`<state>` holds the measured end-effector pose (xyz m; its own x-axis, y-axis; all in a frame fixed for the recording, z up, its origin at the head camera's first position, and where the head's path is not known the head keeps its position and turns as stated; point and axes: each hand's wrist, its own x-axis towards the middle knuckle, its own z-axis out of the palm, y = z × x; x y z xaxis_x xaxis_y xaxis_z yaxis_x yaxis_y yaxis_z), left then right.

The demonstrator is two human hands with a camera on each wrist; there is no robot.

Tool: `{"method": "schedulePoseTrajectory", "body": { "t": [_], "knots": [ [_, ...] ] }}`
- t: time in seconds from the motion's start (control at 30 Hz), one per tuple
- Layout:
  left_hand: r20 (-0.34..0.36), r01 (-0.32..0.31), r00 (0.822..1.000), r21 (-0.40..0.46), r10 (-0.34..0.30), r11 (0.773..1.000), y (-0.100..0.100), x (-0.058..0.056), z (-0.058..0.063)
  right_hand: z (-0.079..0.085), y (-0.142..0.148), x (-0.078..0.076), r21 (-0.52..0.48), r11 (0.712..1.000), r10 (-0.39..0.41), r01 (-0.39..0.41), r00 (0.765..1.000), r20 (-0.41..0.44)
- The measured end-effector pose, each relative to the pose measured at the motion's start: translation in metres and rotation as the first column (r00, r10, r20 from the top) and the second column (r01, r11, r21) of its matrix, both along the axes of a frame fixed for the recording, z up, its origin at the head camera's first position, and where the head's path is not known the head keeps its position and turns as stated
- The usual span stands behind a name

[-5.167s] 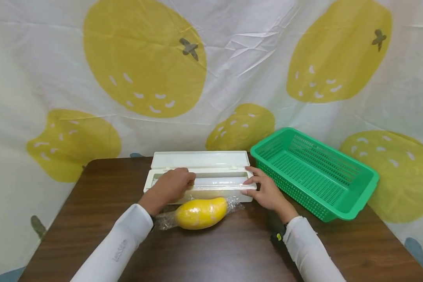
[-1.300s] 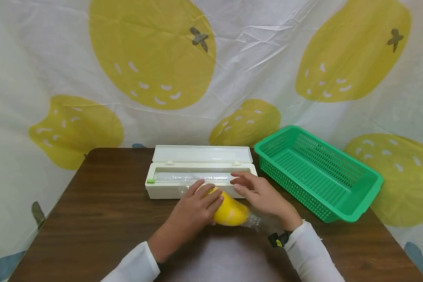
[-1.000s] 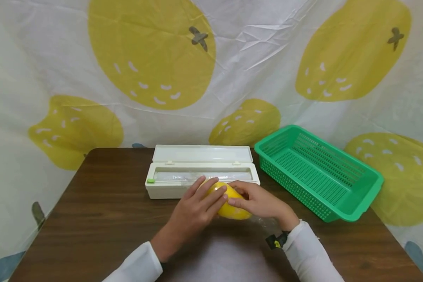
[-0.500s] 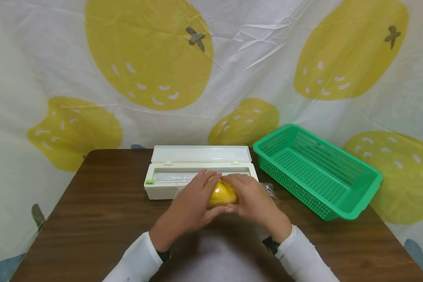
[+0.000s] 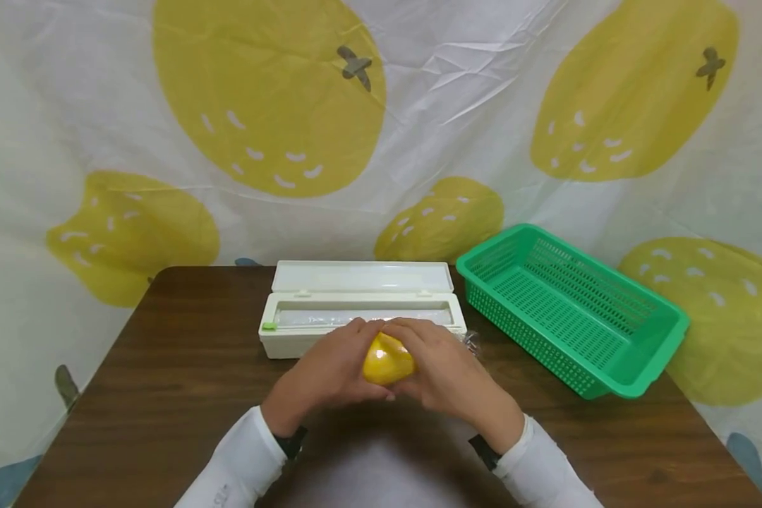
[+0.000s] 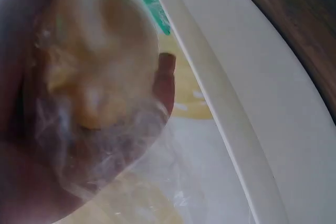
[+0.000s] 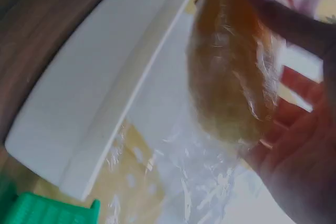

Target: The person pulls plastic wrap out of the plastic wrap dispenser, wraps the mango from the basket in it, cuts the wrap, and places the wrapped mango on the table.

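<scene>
A yellow mango [image 5: 389, 360] wrapped in clear cling film sits between my two hands, just in front of the white cling film dispenser [image 5: 292, 343]. My left hand [image 5: 330, 365] curls round its left side and my right hand [image 5: 447, 367] round its right, with the fingertips meeting over the top. In the left wrist view, crumpled film [image 6: 121, 145] covers the mango's end near the palm. The right wrist view has the mango [image 7: 228, 72] gripped by fingers and thumb, a loose tail of film [image 7: 199, 182] trailing from it. Most of the fruit is hidden in the head view.
The dispenser's lid [image 5: 362, 276] stands raised at the back, a film roll [image 5: 330, 317] inside and a green slider [image 5: 269, 326] at its left end. A green plastic basket [image 5: 571, 317] stands at the right rear of the brown table [image 5: 165, 395]. A fruit-print cloth [image 5: 444, 127] hangs behind.
Earlier the left hand was at the dispenser while the wrapped mango lay on the table. Both hands then took hold of the mango and turned it; it has since shifted slightly left.
</scene>
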<state>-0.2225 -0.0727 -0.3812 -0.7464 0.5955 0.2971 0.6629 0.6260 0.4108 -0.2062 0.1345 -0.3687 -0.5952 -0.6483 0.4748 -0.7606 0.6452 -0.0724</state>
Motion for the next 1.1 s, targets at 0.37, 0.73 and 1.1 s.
{"method": "schedulePoseTrajectory", "body": {
  "t": [0.37,0.73,1.1],
  "knots": [
    [-0.196,-0.039,0.981,-0.122,0.014,0.992,0.013,0.012,0.003,-0.011,-0.021,0.010,-0.074,0.995,0.053,-0.067,0.985,-0.167],
    [-0.355,-0.062,0.935,-0.109,0.020,0.992,0.012,0.014,0.002,-0.023,-0.020,0.000,-0.051,0.991,-0.134,0.125,0.959,-0.252],
    [-0.384,-0.074,0.922,-0.042,0.053,0.996,0.007,0.016,0.010,-0.022,-0.007,-0.007,-0.178,0.975,-0.161,0.130,0.972,-0.172]
  ]
}}
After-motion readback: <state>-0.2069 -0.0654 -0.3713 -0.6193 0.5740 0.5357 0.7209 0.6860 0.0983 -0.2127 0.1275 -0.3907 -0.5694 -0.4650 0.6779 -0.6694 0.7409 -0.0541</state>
